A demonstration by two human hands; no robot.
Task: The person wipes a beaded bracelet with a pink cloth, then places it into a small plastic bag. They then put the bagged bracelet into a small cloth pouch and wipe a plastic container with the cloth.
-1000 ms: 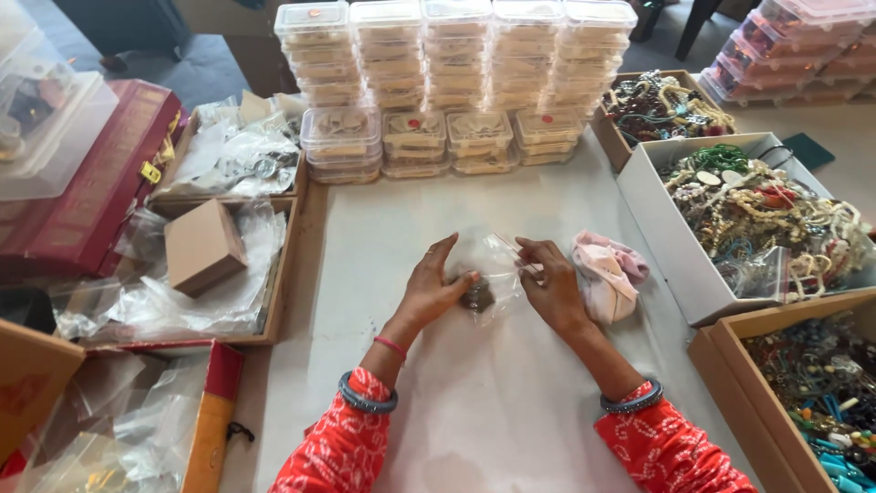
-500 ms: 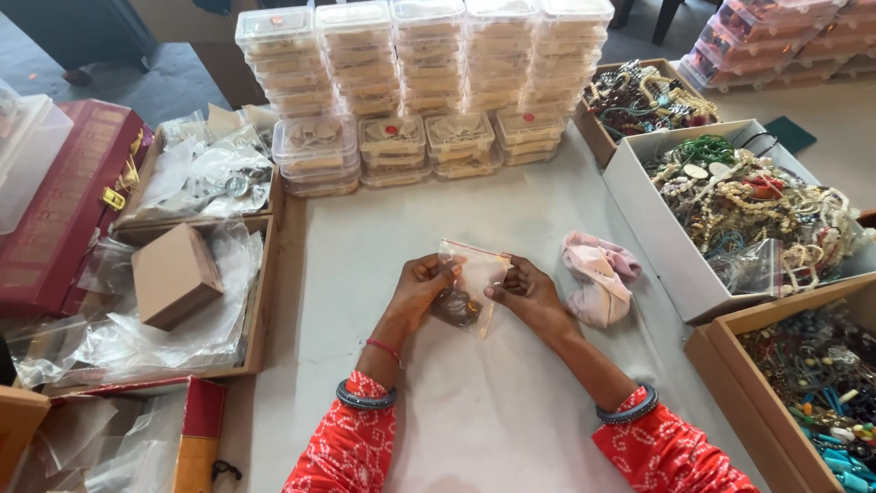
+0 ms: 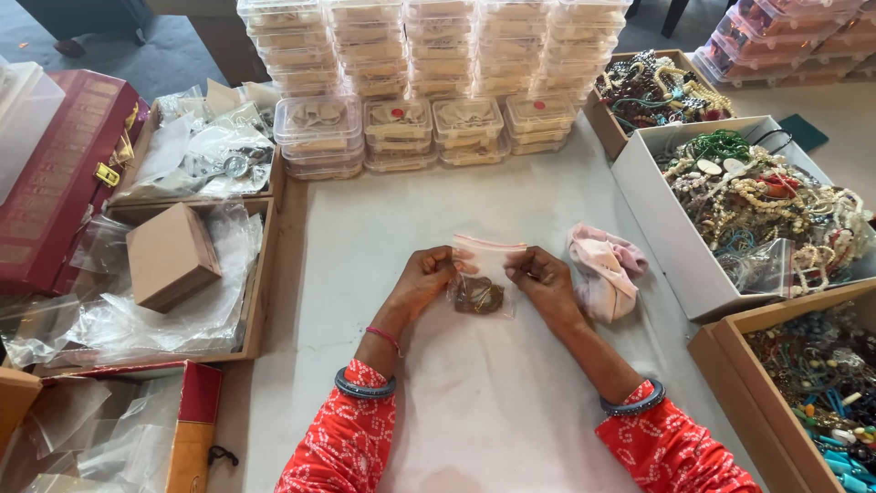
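Observation:
Both hands hold a small clear zip bag (image 3: 485,270) with a red strip along its top, upright over the white table cover (image 3: 474,402). My left hand (image 3: 422,278) pinches its left top edge and my right hand (image 3: 544,279) pinches the right. Dark and golden jewellery pieces lie in the bag's bottom. A crumpled pink cloth (image 3: 607,272) rests just right of my right hand.
Stacks of clear plastic boxes (image 3: 429,73) line the far edge. A white box of beaded necklaces (image 3: 762,205) and cardboard boxes of beads (image 3: 812,383) stand at the right. Trays of plastic bags (image 3: 196,151), a small brown box (image 3: 171,256) and a red case (image 3: 55,183) sit left.
The hands have drawn slightly closer to me and raised the bag, so its red-striped top now stands up between the fingers. The view has shifted a little.

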